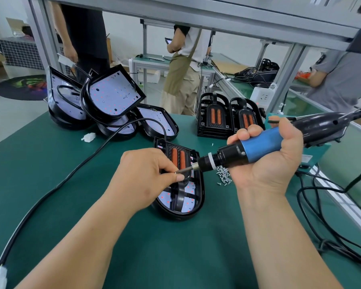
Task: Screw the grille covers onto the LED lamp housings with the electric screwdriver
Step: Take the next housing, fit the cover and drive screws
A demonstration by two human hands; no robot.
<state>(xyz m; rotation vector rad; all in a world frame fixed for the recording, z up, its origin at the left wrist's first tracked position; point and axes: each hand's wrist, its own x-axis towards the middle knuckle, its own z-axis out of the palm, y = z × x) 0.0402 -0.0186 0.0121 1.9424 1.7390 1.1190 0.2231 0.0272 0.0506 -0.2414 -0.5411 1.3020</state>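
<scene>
Right grip (267,163) is clenched on the electric screwdriver (258,147), which lies sideways, bit aimed left at what looks like a screw (178,172) pinched in the left grip (148,174), just over the grille cover (180,158).

Screw pile (224,174) lies right of the lamp housing (198,197).

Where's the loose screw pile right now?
Head view, right of centre on the green mat: the screw pile lies between the lamp housing and the right hand, under the screwdriver.
</scene>
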